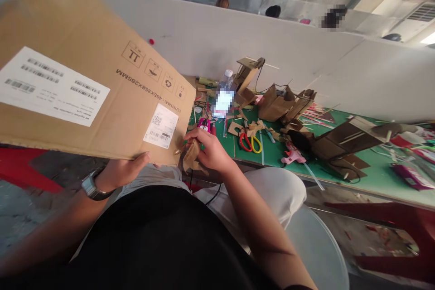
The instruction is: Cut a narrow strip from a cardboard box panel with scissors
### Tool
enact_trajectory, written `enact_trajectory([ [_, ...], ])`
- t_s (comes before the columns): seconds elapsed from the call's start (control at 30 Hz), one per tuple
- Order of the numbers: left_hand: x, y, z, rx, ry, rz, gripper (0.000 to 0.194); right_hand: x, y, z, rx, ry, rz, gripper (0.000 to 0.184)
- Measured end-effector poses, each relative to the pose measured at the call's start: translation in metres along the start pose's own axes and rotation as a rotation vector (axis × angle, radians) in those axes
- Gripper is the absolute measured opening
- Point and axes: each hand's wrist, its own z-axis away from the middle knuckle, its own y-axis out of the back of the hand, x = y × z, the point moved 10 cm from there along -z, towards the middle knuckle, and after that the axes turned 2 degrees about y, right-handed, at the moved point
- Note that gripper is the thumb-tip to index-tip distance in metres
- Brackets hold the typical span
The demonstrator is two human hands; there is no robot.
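A large flat cardboard sheet point(136, 113) with printed symbols and two white labels fills the left of the view, tilted up over my lap. My left hand point(127, 170) is closed on its lower edge, thumb on the printed face. At the sheet's right corner my right hand point(212, 149) is closed around a small crumpled piece of brown cardboard point(192, 156). A small shiny tip point(178, 151) shows beside those fingers; what it belongs to I cannot make out.
On the green table point(272, 163) lie red and yellow scissors point(251, 143), a pink glue gun point(292, 156), a lit phone point(223, 102), a bottle point(227, 77) and cardboard scraps. Cardboard constructions point(350, 140) stand at the right. A white partition point(204, 31) runs behind.
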Motion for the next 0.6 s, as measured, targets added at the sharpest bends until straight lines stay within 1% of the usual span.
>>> enact_trajectory([
  [0.07, -0.001, 0.002, 0.002, 0.029, 0.020, 0.018, 0.034, 0.004, -0.001, 0.000, 0.009, -0.027, -0.075, 0.038],
  [0.17, -0.006, 0.007, 0.004, 0.095, 0.088, -0.001, 0.033, 0.008, -0.010, -0.001, -0.027, -0.039, -0.112, 0.057],
  [0.2, -0.008, 0.006, 0.004, 0.105, 0.111, -0.006, 0.033, 0.007, -0.013, -0.001, -0.044, -0.027, -0.103, 0.058],
  [0.23, -0.009, 0.006, 0.005, 0.115, 0.133, -0.008, 0.034, 0.006, -0.016, -0.001, -0.056, -0.011, -0.093, 0.052],
  [0.3, -0.012, 0.005, 0.007, 0.139, 0.169, -0.001, 0.035, 0.002, -0.019, -0.002, -0.053, 0.027, -0.089, 0.029],
  [0.37, -0.014, 0.002, 0.008, 0.140, 0.182, 0.013, 0.034, -0.002, -0.018, -0.002, -0.016, 0.047, -0.087, 0.009],
  [0.4, -0.015, 0.000, 0.009, 0.131, 0.182, 0.022, 0.033, -0.003, -0.017, -0.002, 0.000, 0.048, -0.085, 0.007],
  [0.5, -0.016, -0.005, 0.010, 0.095, 0.173, 0.060, 0.033, -0.003, -0.017, -0.002, 0.016, 0.025, -0.087, 0.011],
  [0.6, -0.020, -0.006, 0.011, 0.076, 0.204, 0.115, 0.038, 0.010, -0.014, 0.001, 0.067, -0.069, -0.144, 0.013],
])
